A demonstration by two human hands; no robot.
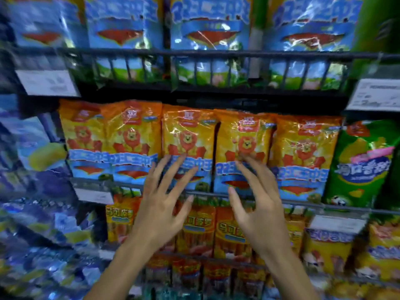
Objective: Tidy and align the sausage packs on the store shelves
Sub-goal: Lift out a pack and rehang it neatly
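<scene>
- Bare skin, fingers spread and nearly straight: the left hand (161, 204) reaches up at centre frame, its fingertips (183, 158) at the lower front of the third orange-and-yellow plastic sausage pack with a lion figure (186, 135); it grips nothing.
- Just right of it, the right hand (257, 204) is likewise open, fingers loosely bent, tips at the fourth orange lion pack (242, 135); whether they touch the film is hard to tell.
- Both packs stand upright in a row of five on the middle shelf, behind a thin grey wire rail (303, 203), with a dark gap between the two.
- At the right end of that row stands a green glossy pack (363, 161).
- Across the top of the frame, blue foil sausage packs (121, 24) stand behind a black barred shelf fence (216, 68).
- Below the hands, orange packs of long thin sausages (199, 230) stand upright.
- White price tags (47, 82) hang at upper left and right.
</scene>
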